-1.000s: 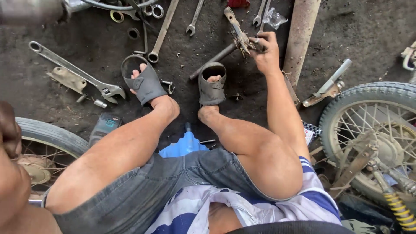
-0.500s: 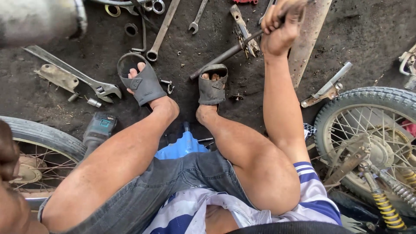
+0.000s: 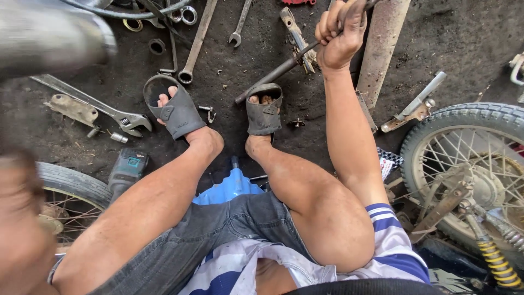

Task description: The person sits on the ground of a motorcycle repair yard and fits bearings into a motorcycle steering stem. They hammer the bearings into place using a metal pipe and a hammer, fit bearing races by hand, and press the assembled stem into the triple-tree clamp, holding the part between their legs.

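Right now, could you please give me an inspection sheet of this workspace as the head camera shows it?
Surface: dark, dirty ground, tools lying straight on it.
Job's things: long dark metal bar, one end on the ground by the right foot, the other in the right hand.
Clutter: adjustable wrench, open-end spanner, ring spanner, rusty pipe, power tool.
Grippers: right hand closed on the bar; left hand only a blur at the frame's lower left, state unclear.
Cables: dark hose along the top edge.
Surroundings: spoked wheel with tyre at right, yellow shock spring, second wheel at left.
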